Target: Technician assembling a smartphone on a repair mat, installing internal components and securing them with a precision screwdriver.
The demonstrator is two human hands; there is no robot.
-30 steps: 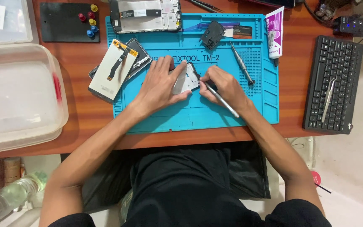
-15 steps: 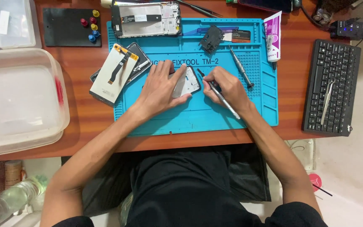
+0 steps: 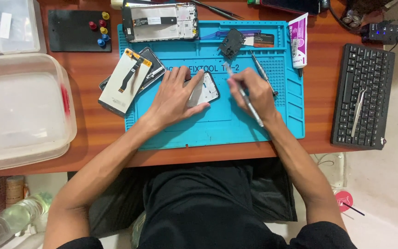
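The phone frame is lying on the blue mat, the left hand pressing it flat; the right hand is pinching a thin metal tool, whose tip risks slipping and scratching.

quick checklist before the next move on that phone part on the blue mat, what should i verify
1. Left hand pins the phone part flat on the blue mat: ok, palm and fingers lie over its left side.
2. Right hand grips the slim metal tool firmly: ok, held like a pen.
3. Tool tip on the right spot: cannot tell, the tip is blurred and sits just off the part's right edge.
4. Spare screwdriver clear of the right hand: not ok, it lies right beside the knuckles.
5. Screen panel out of the way: ok, it rests at the mat's left edge, apart from the left hand.
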